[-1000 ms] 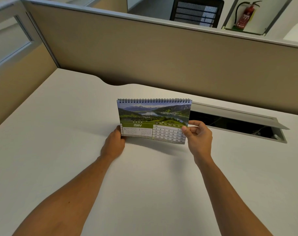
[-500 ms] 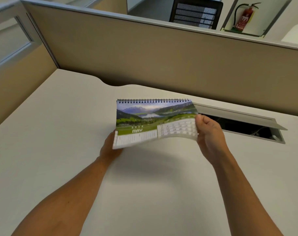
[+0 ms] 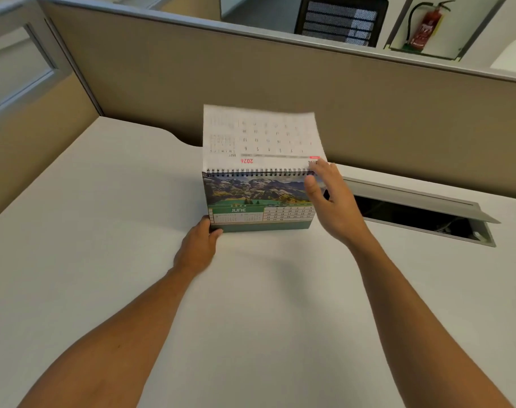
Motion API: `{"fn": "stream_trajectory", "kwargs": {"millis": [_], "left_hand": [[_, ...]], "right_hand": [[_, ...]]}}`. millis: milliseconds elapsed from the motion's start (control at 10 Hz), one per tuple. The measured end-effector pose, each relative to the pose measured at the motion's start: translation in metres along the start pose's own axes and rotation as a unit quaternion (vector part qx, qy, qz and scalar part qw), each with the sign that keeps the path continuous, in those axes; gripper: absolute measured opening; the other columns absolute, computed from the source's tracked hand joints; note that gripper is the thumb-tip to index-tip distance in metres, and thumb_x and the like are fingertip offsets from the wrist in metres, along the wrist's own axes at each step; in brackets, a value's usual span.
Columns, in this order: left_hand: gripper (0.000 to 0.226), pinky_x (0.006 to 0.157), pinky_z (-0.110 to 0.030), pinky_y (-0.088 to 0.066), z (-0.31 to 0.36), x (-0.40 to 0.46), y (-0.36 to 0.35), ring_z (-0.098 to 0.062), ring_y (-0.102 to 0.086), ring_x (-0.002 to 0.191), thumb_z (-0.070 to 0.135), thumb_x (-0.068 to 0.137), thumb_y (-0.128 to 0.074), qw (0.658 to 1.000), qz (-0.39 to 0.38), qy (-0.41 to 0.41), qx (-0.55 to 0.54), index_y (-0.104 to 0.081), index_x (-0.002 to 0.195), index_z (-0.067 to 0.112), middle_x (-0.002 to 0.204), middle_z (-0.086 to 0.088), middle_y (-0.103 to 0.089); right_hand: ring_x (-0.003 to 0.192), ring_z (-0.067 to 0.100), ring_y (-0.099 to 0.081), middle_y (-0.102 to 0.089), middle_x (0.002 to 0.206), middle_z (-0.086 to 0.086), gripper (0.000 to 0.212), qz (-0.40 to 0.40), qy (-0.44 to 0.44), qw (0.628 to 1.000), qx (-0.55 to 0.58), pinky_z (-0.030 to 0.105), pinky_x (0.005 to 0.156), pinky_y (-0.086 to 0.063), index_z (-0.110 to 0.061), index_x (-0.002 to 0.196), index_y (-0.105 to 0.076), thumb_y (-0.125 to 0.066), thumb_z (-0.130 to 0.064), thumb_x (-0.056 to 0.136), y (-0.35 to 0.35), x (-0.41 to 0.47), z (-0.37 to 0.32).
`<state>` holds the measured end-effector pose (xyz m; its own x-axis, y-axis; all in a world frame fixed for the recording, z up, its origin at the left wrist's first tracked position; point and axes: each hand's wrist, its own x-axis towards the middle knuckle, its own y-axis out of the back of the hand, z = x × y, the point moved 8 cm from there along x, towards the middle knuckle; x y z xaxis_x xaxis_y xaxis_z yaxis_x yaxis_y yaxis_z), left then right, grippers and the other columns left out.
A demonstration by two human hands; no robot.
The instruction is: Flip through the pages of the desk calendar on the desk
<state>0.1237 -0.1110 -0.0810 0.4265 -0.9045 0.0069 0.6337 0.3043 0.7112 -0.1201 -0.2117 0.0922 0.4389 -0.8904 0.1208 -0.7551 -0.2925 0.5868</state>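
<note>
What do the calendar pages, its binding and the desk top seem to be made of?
The calendar pages look like thin glossy printed paper: the lifted page bends and stands curved. The binding looks like dark wire, a row of small loops. The desk top looks like smooth matte off-white laminate, though only the plain, even surface suggests that.

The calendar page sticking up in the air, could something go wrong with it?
Maybe. The white flipped page stands upright above the black spiral binding, and the right hand looks open beside it, so it might flop back over June. The left hand pins only one bottom corner of the green desk calendar, so a hard push could tip or slide it.
</note>
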Motion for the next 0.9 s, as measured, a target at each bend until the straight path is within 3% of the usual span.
{"fn": "stream_trajectory", "kwargs": {"millis": [100,200,400,700,800,900], "left_hand": [[0.022,0.076,-0.036,-0.047,0.000,0.001,0.000,-0.030,-0.058,0.100,0.030,0.095,-0.048,1.000,0.002,0.000,-0.003,-0.047,0.111,0.015,0.116,-0.013,-0.062],[0.024,0.080,-0.041,-0.050,0.001,0.001,0.000,-0.032,-0.058,0.101,0.030,0.095,-0.047,1.000,0.002,-0.001,0.002,-0.046,0.112,0.014,0.118,-0.014,-0.061],[0.027,0.083,-0.041,-0.050,0.000,0.000,-0.001,-0.031,-0.057,0.106,0.029,0.094,-0.049,1.000,0.005,-0.002,0.001,-0.046,0.116,0.015,0.121,-0.012,-0.060],[0.062,0.092,-0.026,-0.044,0.002,-0.008,0.015,-0.012,-0.052,0.112,0.017,0.078,-0.072,0.992,0.061,-0.022,-0.107,-0.035,0.128,0.025,0.128,-0.002,-0.053],[0.069,0.092,-0.024,-0.041,-0.002,-0.013,0.017,-0.012,-0.050,0.116,0.017,0.075,-0.076,0.988,0.084,-0.023,-0.125,-0.034,0.129,0.024,0.132,-0.004,-0.051],[0.074,0.097,-0.029,-0.039,-0.010,-0.018,0.017,-0.017,-0.049,0.121,0.018,0.074,-0.077,0.981,0.106,0.019,-0.161,-0.034,0.134,0.018,0.135,-0.007,-0.049]], "right_hand": [[0.149,0.018,-0.018,-0.027,0.160,-0.001,0.071,0.002,-0.022,0.998,-0.054,0.049,0.118,-0.025,-0.022,0.147,-0.036,-0.036,-0.061,0.088,-0.003,0.000,0.008],[0.150,0.017,-0.015,-0.021,0.163,-0.001,0.078,-0.001,-0.031,0.997,-0.066,0.050,0.117,-0.027,-0.022,0.150,-0.031,-0.035,-0.064,0.085,-0.005,-0.001,0.009],[0.149,0.013,-0.013,-0.006,0.165,-0.008,0.068,0.020,-0.013,0.999,-0.027,0.044,0.116,-0.030,-0.026,0.152,-0.024,-0.041,-0.054,0.093,-0.009,-0.006,0.016],[0.145,0.000,-0.007,-0.001,0.165,-0.007,0.071,0.074,0.020,0.996,-0.035,0.034,0.115,-0.023,-0.031,0.154,-0.005,-0.039,-0.054,0.097,-0.012,-0.016,0.025],[0.149,0.007,-0.009,-0.004,0.166,-0.005,0.073,0.099,0.011,0.995,-0.032,0.034,0.118,-0.020,-0.030,0.154,-0.002,-0.038,-0.056,0.096,-0.006,-0.032,0.038],[0.151,0.015,-0.007,-0.007,0.165,-0.002,0.074,0.108,-0.040,0.992,-0.056,0.044,0.121,-0.017,-0.024,0.155,-0.004,-0.037,-0.055,0.096,-0.003,-0.055,0.062]]}}
